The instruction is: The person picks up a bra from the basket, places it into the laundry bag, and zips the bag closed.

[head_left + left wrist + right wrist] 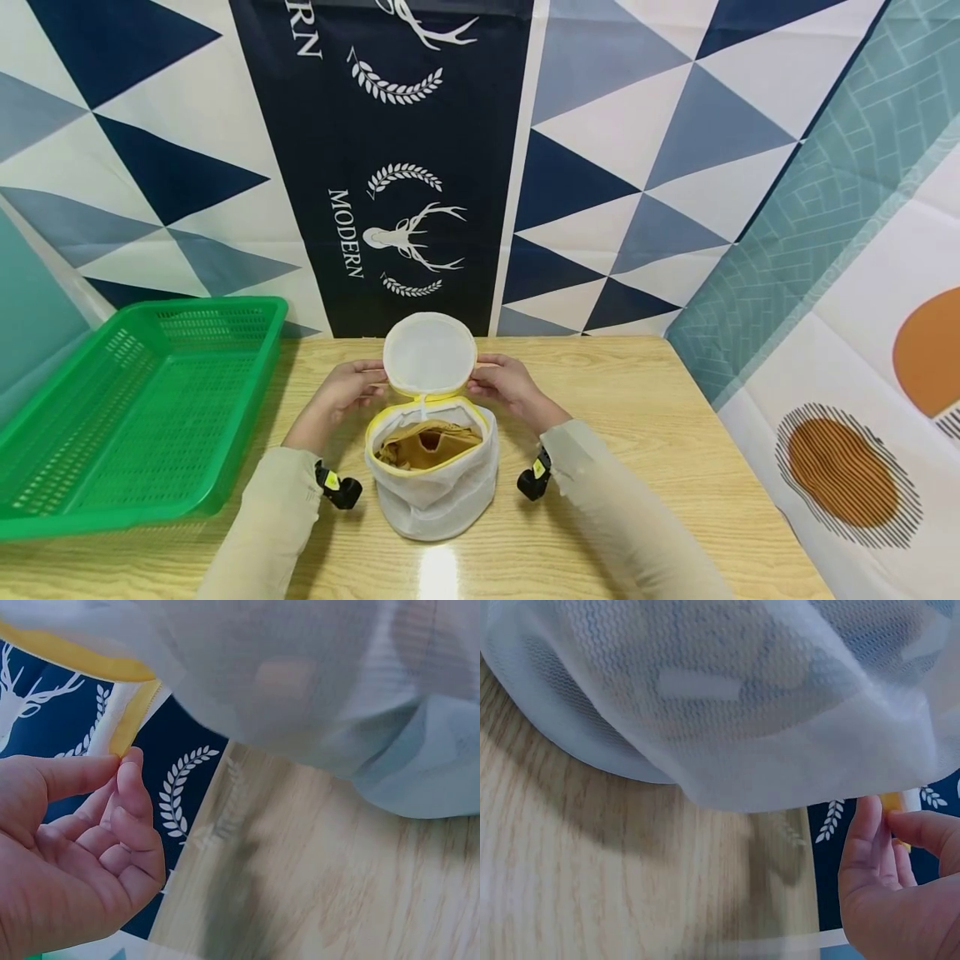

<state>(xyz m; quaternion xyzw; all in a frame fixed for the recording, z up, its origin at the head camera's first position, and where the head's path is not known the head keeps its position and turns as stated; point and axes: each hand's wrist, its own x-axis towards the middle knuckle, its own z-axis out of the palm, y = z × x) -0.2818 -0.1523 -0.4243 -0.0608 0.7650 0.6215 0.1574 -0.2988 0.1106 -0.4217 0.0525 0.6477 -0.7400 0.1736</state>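
A white mesh laundry bag (442, 500) with yellow zipper trim stands upright on the table, its round lid (430, 354) raised at the back. Brownish-yellow cloth (431, 446) lies inside the opening. On the lid's left edge, my left hand (351, 387) pinches the yellow trim (133, 716) between thumb and forefinger, as the left wrist view shows. My right hand (512, 387) pinches the lid's right edge; in the right wrist view a bit of yellow trim (890, 801) shows between thumb and finger. Pale folded contents show through the mesh (697, 682).
A green plastic basket (255, 400) stands to the left on the wooden table (615, 467). Behind the table hangs a patterned cloth (420, 142) with deer heads and triangles. Another printed cloth (825, 333) borders the right side.
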